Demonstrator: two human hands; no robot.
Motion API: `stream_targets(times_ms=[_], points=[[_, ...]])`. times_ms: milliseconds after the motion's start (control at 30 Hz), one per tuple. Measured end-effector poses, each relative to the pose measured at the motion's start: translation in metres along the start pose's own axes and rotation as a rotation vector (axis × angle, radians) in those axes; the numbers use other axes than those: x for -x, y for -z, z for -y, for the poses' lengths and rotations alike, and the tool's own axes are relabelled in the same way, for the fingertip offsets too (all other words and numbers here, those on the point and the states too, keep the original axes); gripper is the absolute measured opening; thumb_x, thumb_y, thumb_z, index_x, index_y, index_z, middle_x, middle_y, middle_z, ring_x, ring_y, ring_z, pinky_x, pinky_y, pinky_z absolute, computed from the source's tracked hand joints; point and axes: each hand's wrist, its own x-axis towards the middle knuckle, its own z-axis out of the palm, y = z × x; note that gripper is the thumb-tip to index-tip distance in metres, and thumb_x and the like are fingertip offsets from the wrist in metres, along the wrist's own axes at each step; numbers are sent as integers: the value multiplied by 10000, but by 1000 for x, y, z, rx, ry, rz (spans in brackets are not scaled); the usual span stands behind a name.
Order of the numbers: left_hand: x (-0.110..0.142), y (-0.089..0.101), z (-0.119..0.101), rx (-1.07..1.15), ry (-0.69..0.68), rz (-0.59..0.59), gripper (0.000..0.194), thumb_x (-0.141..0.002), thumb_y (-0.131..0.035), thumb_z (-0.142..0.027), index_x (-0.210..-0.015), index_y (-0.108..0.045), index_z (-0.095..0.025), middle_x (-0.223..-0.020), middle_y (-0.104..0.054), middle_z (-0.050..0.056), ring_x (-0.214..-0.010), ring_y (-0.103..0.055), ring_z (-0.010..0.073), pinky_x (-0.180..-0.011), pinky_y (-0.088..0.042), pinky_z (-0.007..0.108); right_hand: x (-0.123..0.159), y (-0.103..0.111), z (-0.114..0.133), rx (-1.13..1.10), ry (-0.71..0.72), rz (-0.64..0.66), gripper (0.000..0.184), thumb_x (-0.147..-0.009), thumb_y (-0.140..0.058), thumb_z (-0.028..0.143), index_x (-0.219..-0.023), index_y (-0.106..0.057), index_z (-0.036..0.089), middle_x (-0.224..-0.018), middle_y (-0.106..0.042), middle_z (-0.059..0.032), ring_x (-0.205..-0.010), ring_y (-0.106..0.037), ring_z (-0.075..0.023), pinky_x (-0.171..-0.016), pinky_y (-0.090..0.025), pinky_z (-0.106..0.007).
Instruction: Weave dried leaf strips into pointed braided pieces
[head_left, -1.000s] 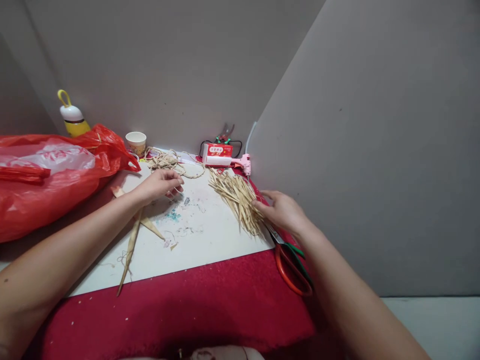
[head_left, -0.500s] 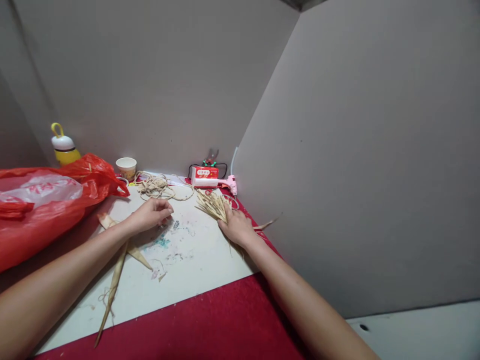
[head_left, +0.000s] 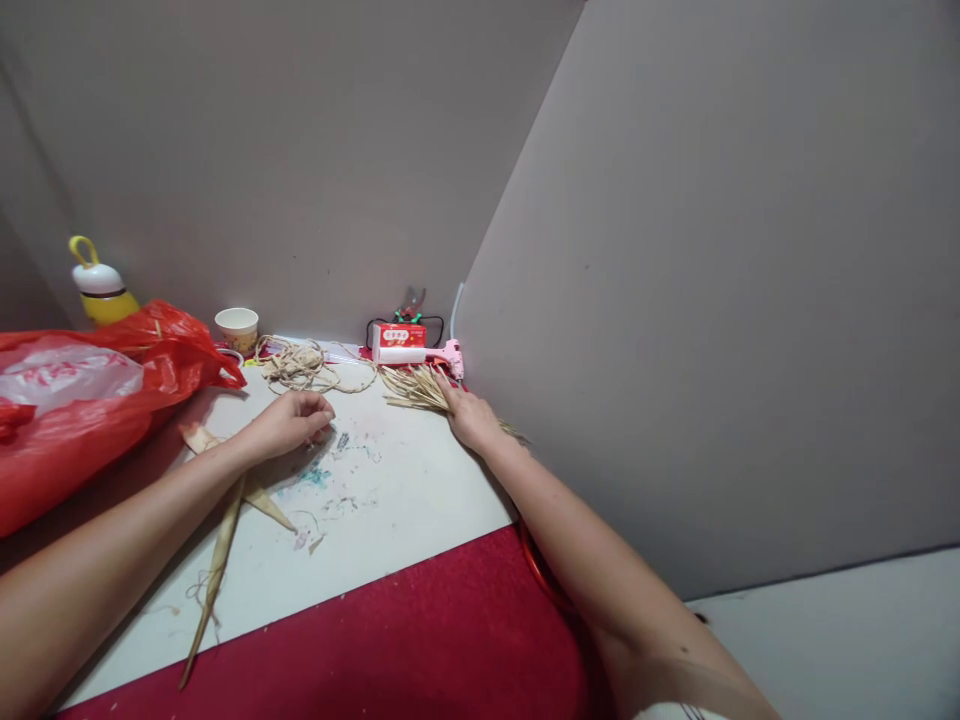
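My right hand [head_left: 474, 420] lies over a bundle of dry straw strips [head_left: 415, 388] at the back right of the white board. Its fingers press on the bundle, and the thumb side is partly hidden. Over the board's left half, my left hand [head_left: 294, 422] hovers with fingers curled in toward the thumb; whatever they may hold is hidden. Under and beside the left forearm lie dry husk strips [head_left: 217, 570], long and tapered. A loose tangle of twisted straw cord [head_left: 296, 365] rests just beyond the left hand.
A red plastic bag [head_left: 97, 430] fills the left side, with a yellow bottle [head_left: 109, 295] behind it. Along the back wall stand a paper cup [head_left: 238, 328], a red and white box [head_left: 400, 338], pruning shears [head_left: 410, 306] and a pink glue gun [head_left: 452, 358]. The stained board [head_left: 405, 500] covers red cloth [head_left: 390, 640].
My right hand has pushed the straw bundle farther back, toward the glue gun, and the bundle now lies flatter. The left hand keeps its curled pose. The view has shifted slightly.
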Motion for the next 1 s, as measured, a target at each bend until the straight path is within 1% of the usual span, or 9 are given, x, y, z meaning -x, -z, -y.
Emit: stream_targets(times_ms=[100, 233, 333, 433, 533, 700, 867, 933, 1000], points=[[-2, 1, 3, -3, -7, -7, 122, -716, -647, -277, -752, -611, -166, -650, -647, 22, -525, -549, 108, -517, -429, 221, 4, 11, -3, -79, 11, 32, 745, -892, -475, 237, -1563, -151, 241, -1472, -464, -125, -1248, -506, -275, -982, -410, -369], [-5, 6, 3, -10, -42, -37, 166, -718, -661, -317, -762, -620, -162, -641, -656, 13, -500, -537, 103, -503, -433, 219, 17, 43, -13, -119, 52, 62, 718, -813, -632, 404, -1476, -415, 234, -1468, -461, -149, -1271, -494, -328, -1001, -425, -415], [-6, 12, -1, 60, -112, -196, 148, -723, -669, -285, -765, -615, -155, -643, -657, 11, -515, -554, 98, -520, -447, 210, 30, 62, -3, -151, 147, -153, 471, -846, -591, 343, -1294, -624, 202, -1335, -582, -166, -1193, -566, -340, -981, -450, -473], [-8, 18, -1, 167, -138, -351, 49, -761, -622, -192, -779, -601, -152, -615, -636, 1, -514, -567, 96, -499, -438, 199, 45, 66, 43, -338, 430, -370, 320, -893, -537, 298, -1159, -680, 193, -1181, -678, -127, -1101, -627, -281, -944, -490, -447], [-11, 25, 3, 264, -78, -484, 21, -788, -588, -131, -773, -584, -146, -608, -635, -3, -473, -545, 75, -464, -400, 178, 66, 58, 114, -446, 791, -306, 241, -933, -502, 241, -1106, -664, 195, -1072, -710, -96, -953, -659, -207, -844, -518, -361], [-14, 30, 12, 353, 1, -503, 62, -816, -561, -91, -781, -577, -141, -600, -640, -10, -456, -550, 66, -449, -370, 164, 88, 43, 210, -211, 1195, -227, 230, -987, -423, 201, -1124, -603, 162, -1107, -658, -116, -931, -597, -193, -748, -460, -327], [-16, 32, 18, 357, -1, -501, 85, -819, -544, -69, -782, -582, -137, -589, -631, -17, -445, -537, 67, -447, -363, 174, 73, 36, 233, -102, 1297, -208, 146, -951, -473, 152, -888, -605, 143, -865, -644, -78, -811, -571, -194, -674, -442, -328], [-16, 32, 18, 359, 6, -496, 87, -812, -549, -65, -776, -583, -137, -584, -628, -18, -446, -534, 67, -451, -360, 175, 65, 38, 225, -203, 1293, -260, 160, -938, -471, 131, -855, -608, 145, -841, -652, -80, -793, -578, -189, -673, -457, -326], [-16, 31, 17, 370, 8, -489, 74, -809, -566, -75, -773, -585, -137, -587, -631, -18, -449, -533, 65, -455, -357, 171, 56, 41, 212, -473, 1212, -354, 170, -928, -460, 126, -893, -624, 151, -889, -679, -88, -821, -603, -183, -707, -485, -324]])
